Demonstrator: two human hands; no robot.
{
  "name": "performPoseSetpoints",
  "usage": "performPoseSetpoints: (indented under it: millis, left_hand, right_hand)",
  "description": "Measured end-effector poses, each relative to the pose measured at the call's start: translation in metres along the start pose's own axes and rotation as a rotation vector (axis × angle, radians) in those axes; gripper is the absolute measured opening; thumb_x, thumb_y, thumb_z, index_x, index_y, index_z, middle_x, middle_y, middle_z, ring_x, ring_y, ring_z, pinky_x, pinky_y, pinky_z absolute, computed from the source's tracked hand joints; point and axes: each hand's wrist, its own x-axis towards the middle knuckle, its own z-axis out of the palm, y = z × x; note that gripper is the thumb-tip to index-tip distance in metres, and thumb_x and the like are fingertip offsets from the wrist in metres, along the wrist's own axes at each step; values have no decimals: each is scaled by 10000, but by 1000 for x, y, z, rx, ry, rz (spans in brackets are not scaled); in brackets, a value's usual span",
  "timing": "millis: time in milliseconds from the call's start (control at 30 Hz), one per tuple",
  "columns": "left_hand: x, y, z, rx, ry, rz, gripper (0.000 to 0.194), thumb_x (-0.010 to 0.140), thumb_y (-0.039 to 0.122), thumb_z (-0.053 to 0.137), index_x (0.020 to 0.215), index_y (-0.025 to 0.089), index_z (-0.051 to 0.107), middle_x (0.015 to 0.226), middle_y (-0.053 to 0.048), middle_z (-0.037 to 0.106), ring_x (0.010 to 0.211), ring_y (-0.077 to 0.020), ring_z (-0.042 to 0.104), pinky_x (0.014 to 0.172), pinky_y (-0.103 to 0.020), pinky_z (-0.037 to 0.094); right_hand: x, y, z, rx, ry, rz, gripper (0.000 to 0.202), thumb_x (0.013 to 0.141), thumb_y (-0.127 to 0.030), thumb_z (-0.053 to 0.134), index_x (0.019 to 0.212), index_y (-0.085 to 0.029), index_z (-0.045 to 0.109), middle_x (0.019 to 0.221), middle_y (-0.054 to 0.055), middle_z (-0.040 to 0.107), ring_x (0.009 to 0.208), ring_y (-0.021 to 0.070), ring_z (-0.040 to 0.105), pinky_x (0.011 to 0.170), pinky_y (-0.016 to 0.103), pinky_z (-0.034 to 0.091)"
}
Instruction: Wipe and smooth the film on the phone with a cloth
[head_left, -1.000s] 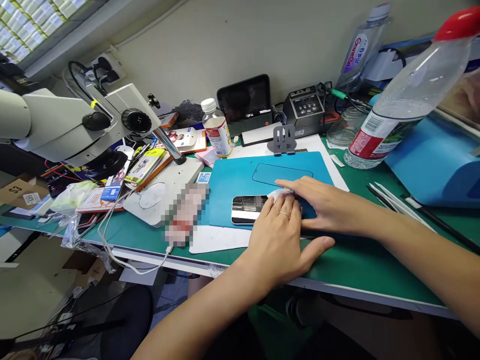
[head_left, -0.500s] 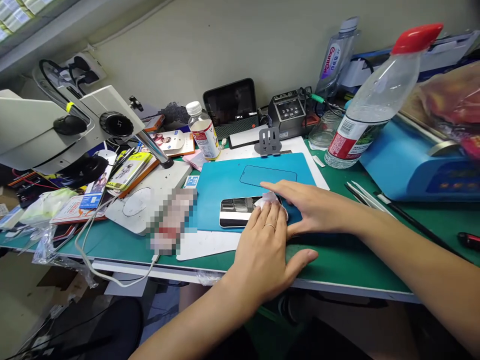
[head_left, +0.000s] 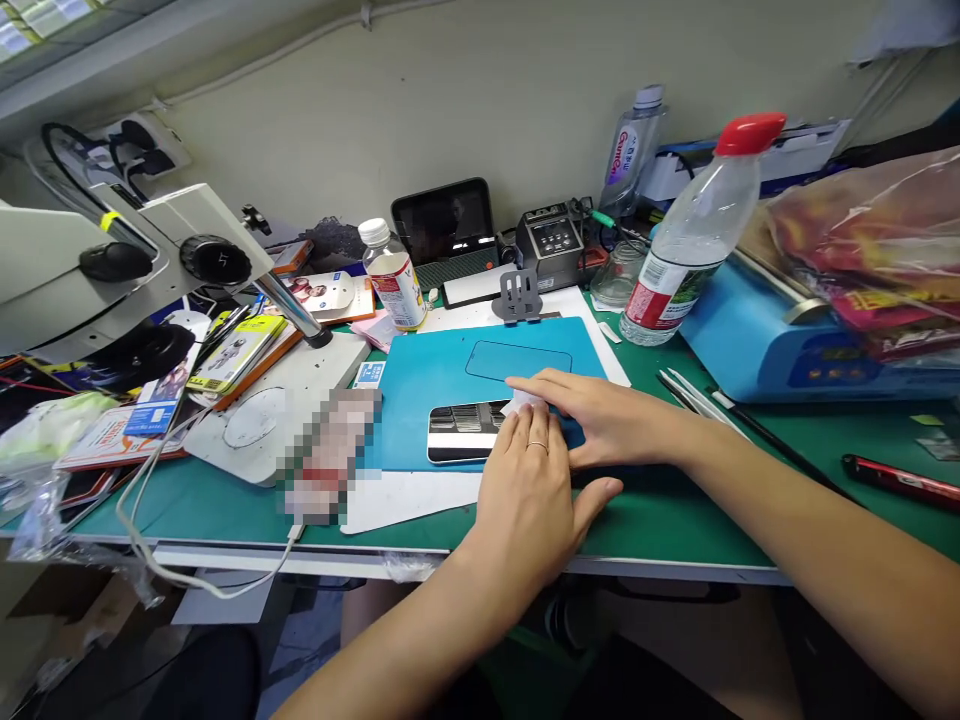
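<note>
Pressing flat, fingers together and thumb spread, the left hand [head_left: 527, 487] is pinning a white wipe [head_left: 520, 400] against the phone [head_left: 459, 422], which is lying on the blue mat [head_left: 420, 370]. Less wipe is showing than half a second ago. The right hand [head_left: 607, 418] is spreading finger and thumb beside the phone's right end; whether it is gripping, one cannot tell. Both hands are hiding that end. Mat is extending leftward and back, toward a grey stand [head_left: 517, 310].

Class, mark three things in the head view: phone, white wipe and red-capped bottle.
Phone [head_left: 461, 432]: head view, on its uncovered glossy face.
White wipe [head_left: 517, 402]: head view, on its exposed upper part.
Red-capped bottle [head_left: 694, 236]: head view, on the clear body above its label.
</note>
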Motion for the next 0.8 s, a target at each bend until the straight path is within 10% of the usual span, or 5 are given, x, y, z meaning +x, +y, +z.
performPoseSetpoints:
  millis: [400, 800]
  left_hand:
    - [-93, -82, -35, 140, -121, -95, 714, 1090, 541, 353, 1582, 24, 335, 1659, -218, 344, 1573, -340, 273, 1245, -552, 372]
    - [-52, -97, -31, 21, -162, -215, 761, 1082, 563, 367, 1587, -6, 341, 1684, -211, 299, 1605, -348, 121, 1289, -539, 267]
  right_hand:
    - [5, 16, 5, -21, 58, 62, 1026, 718, -725, 775, 1595, -313, 438, 1297, 136, 689, 991, 365, 714, 730, 420, 565]
    - [6, 14, 3, -35, 10, 77, 888, 811, -677, 701, 1580, -304, 457, 1421, 139, 629, 1119, 386, 697, 848, 494, 599]
